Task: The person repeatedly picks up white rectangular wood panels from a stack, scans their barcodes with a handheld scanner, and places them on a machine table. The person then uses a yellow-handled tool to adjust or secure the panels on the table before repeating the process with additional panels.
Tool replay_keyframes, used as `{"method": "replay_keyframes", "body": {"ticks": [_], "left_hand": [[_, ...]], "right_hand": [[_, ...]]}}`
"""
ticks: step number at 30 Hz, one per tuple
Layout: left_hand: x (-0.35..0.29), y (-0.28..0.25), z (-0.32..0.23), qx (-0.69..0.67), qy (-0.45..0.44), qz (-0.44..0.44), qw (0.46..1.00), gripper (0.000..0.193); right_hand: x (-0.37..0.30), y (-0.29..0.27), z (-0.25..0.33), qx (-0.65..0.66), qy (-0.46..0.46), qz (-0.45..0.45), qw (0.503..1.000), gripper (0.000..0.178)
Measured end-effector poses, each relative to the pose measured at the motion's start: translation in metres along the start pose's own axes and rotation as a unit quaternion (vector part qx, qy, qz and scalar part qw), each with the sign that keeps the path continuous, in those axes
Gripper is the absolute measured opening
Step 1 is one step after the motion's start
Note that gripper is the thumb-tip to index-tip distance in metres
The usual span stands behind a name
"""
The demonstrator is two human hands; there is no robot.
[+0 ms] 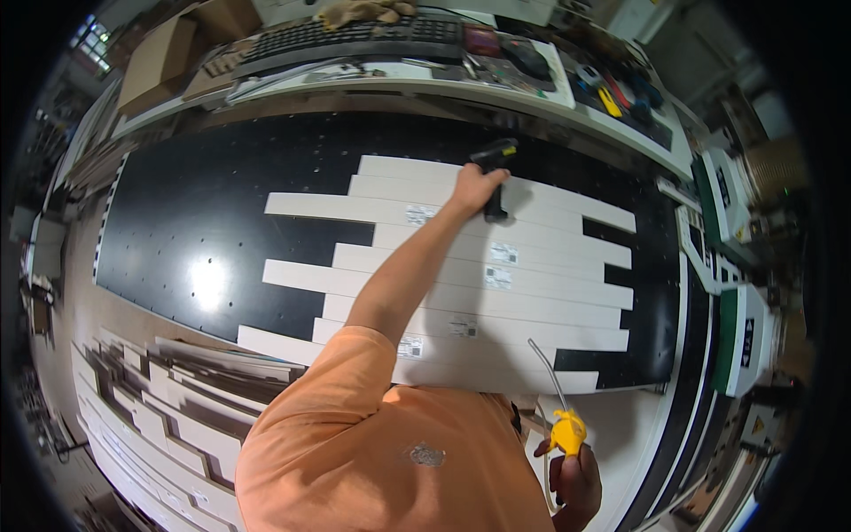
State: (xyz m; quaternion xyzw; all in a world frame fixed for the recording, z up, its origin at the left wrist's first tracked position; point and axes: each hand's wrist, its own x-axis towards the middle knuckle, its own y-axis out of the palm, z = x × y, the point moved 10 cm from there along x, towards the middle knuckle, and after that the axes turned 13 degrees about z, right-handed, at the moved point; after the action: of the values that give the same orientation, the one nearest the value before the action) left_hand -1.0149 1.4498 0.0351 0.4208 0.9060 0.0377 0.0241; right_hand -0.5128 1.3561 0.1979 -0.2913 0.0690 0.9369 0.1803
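Stretched out to the far side of the black table (222,239), my left hand (476,188) grips a black handheld barcode scanner (494,156) by its handle. Beneath it lie several long white panel strips (541,248) side by side, their ends staggered. Printed labels (503,254) are stuck on some of them. Low on the right, close to my body, my right hand (576,483) is closed around a yellow air blow gun (567,432). Its thin bent metal nozzle points up toward the near strips. A pale hose hangs beside that hand.
A shelf behind the table carries a keyboard (355,40), a mouse (525,58), a cardboard box (158,66), gloves (365,12) and a yellow-handled tool (609,102). Green and white machine units (737,341) stand along the right. More white panels (151,443) are stacked at the lower left.
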Motion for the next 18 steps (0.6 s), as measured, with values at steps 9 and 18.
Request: {"method": "replay_keyframes", "body": {"ticks": [9,18], "left_hand": [[0.001,0.000,0.012,-0.005,-0.054,-0.004,0.999,0.038],[-0.006,0.010,0.006,-0.077,-0.050,-0.021,0.996,0.037]], "right_hand": [[0.009,0.012,0.040,-0.061,-0.015,0.223,0.973,0.079],[-0.038,-0.021,-0.031,-0.122,0.113,0.213,0.963,0.042]]}}
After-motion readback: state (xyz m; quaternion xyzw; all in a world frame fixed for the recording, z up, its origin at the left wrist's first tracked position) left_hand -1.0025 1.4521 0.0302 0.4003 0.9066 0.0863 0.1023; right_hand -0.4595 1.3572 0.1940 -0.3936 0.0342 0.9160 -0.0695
